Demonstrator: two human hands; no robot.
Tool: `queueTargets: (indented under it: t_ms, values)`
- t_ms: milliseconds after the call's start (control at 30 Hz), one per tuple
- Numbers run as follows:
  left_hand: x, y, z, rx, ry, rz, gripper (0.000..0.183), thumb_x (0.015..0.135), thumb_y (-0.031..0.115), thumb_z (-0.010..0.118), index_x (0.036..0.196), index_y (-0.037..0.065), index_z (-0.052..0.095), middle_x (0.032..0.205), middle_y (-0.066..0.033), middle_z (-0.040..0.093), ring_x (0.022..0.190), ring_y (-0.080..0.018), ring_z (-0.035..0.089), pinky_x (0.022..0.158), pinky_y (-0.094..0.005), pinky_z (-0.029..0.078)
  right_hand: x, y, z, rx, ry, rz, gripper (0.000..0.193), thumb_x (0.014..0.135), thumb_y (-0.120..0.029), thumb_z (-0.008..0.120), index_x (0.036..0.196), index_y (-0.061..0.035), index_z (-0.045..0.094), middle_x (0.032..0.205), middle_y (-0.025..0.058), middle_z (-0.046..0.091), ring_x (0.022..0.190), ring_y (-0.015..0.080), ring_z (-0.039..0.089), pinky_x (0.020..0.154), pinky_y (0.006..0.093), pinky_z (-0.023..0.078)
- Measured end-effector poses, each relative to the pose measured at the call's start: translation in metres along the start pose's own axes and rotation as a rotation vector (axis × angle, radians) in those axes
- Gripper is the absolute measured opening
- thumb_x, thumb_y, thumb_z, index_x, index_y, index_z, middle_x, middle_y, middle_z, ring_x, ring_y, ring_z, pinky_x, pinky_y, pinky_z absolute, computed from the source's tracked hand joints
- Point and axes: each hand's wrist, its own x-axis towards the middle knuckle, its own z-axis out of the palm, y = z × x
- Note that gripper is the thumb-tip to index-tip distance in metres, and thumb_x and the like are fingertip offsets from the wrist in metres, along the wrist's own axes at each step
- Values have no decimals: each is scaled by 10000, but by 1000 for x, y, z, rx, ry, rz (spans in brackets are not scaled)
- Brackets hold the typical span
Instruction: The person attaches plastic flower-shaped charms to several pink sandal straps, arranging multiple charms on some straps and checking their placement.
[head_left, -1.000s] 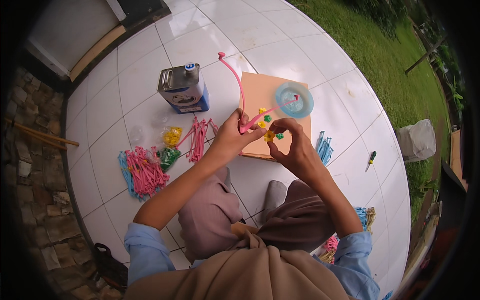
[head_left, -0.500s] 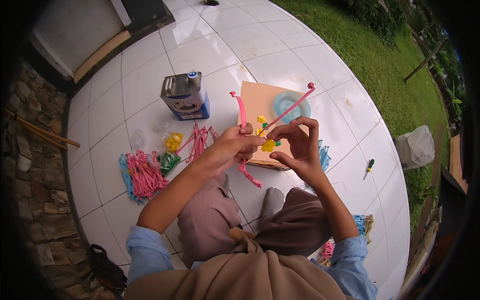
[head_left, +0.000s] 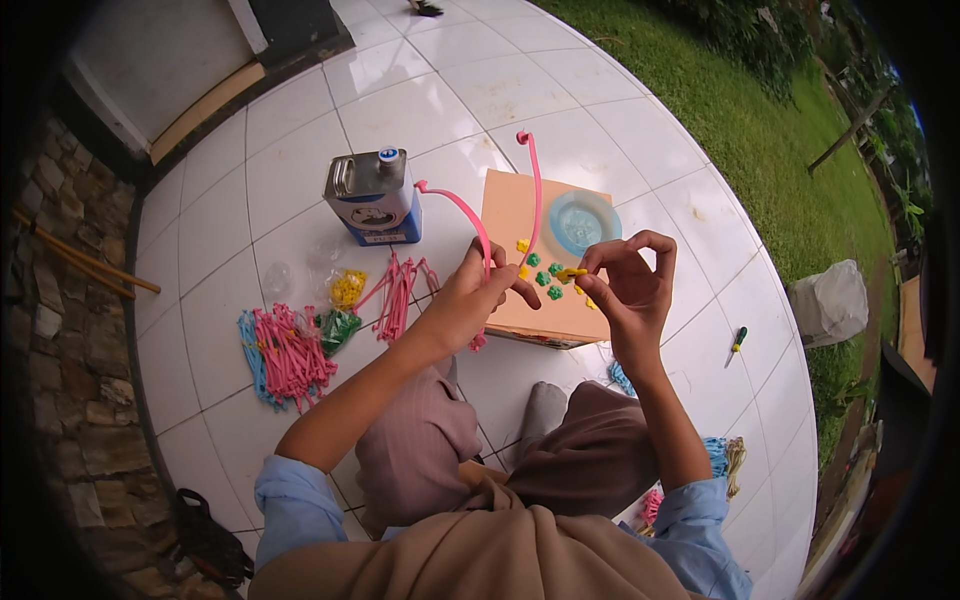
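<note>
My left hand [head_left: 468, 300] is closed around pink plastic straps [head_left: 536, 195]; two knobbed ends curve up and away from it. A little to its right, my right hand [head_left: 637, 290] pinches a small yellow flower-shaped piece [head_left: 571, 274] between thumb and fingertip, tilted nearly edge-on. The flower is apart from the straps. Both hands hover over the near part of a cardboard box [head_left: 545, 322]. Several green flower pieces [head_left: 542, 278] lie on its top, with a few yellow ones [head_left: 522, 246] beside them. A translucent blue bowl [head_left: 556, 226] stands at the box's far right.
A metal can [head_left: 375, 205] stands left of the box. Bundled pink straps [head_left: 285, 350], blue straps [head_left: 250, 345] and bags of yellow pieces [head_left: 348, 289] and green pieces [head_left: 338, 330] lie on the tiled floor. At right are a screwdriver [head_left: 738, 340] and a white sack [head_left: 830, 305].
My right hand has drawn the yellow flower away from the straps, turning it edge-on. The straps' upper ends have swung left, and more green pieces on the box are uncovered.
</note>
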Motion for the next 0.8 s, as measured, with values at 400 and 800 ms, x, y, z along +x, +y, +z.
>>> queueTargets:
  t_ms: [400,800]
  values:
    - [4,-7,9,524,302,403,85,902,86,516,927,37,451,862,-63,622,696,-35,501,619,-192,440,13,-32,13,-137,156,197,440,757,-11,692,975,-77,316,778,116,615,728,136,595,617,217,443]
    - [17,-12,4,88,209,208,136,919,89,469,857,89,348,831,-103,610,536,-33,372,463,-169,315,14,-32,-3,-94,293,175,446,755,12,686,979,-87,313,842,115,600,768,151,602,659,237,488]
